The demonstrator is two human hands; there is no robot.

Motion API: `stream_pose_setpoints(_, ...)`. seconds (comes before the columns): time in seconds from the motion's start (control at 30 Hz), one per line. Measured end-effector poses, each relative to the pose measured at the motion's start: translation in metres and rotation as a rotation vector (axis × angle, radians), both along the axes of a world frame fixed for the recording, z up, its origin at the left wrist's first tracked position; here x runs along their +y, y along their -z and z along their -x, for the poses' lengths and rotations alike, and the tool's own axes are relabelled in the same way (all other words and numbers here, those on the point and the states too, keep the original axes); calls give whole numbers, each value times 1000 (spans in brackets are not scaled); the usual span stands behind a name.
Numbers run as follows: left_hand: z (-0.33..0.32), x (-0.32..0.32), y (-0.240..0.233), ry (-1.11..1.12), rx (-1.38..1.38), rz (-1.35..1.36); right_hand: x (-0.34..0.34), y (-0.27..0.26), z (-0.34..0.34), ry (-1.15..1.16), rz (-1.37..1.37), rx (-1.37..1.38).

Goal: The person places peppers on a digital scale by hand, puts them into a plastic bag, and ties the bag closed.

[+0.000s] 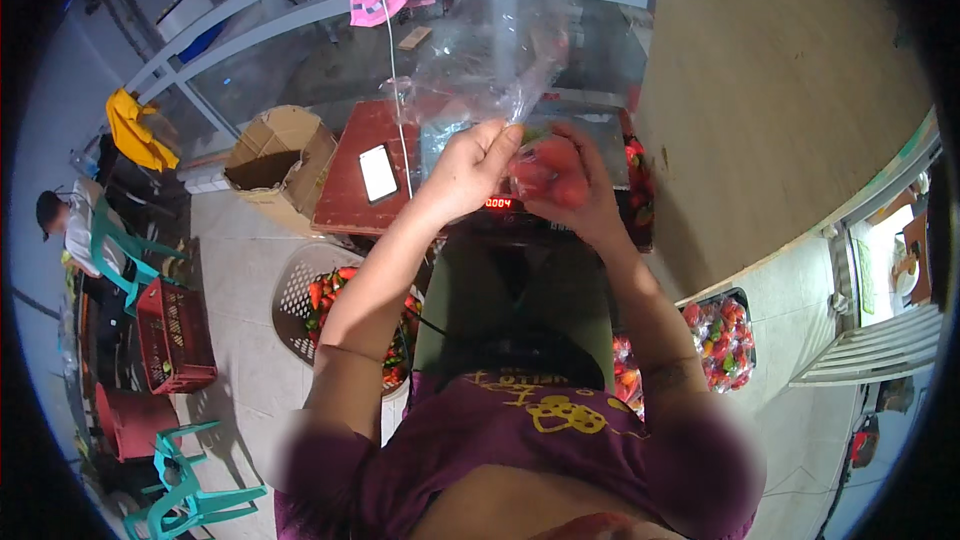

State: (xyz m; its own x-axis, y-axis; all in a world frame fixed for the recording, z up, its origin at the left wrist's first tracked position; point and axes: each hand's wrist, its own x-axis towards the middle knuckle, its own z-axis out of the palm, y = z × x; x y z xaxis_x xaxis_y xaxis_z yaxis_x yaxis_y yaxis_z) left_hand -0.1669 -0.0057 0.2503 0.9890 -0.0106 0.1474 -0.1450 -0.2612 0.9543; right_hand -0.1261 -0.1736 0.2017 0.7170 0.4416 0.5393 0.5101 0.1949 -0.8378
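Observation:
Above a digital scale (pixel 499 203) with lit red digits, I hold a clear plastic bag (pixel 551 169) with red peppers in its lower part. My left hand (pixel 471 163) pinches the bag's gathered neck between thumb and fingers. The loose plastic of its upper part (pixel 480 67) spreads out beyond that hand. Around the filled part, on the right side, curls my right hand (pixel 592 191). How many peppers are inside cannot be told. The scale's platform is partly hidden behind my hands and the bag.
A phone (pixel 378 174) and a white cable (pixel 391 52) lie on the red table (pixel 337 199). Left are a cardboard box (pixel 279 157), a basket of peppers (pixel 289 304), a red crate (pixel 176 337) and a seated person (pixel 90 232). Bagged peppers fill a black tray (pixel 724 341) at right.

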Motion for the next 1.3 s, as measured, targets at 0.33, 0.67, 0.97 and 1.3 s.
stream_pose_setpoints(0.33,-2,5,16,-286,-549,-161,-15,35,3,-724,-206,789)
stream_pose_setpoints(0.67,-7,-13,11,-343,-837,-440,2,1,9,-333,-316,712)
stream_pose_setpoints(0.97,10,4,12,-44,157,739,-20,2,7,-255,619,491)
stream_pose_setpoints(1.3,10,5,41,349,40,-101,12,-72,30,-29,827,-915)
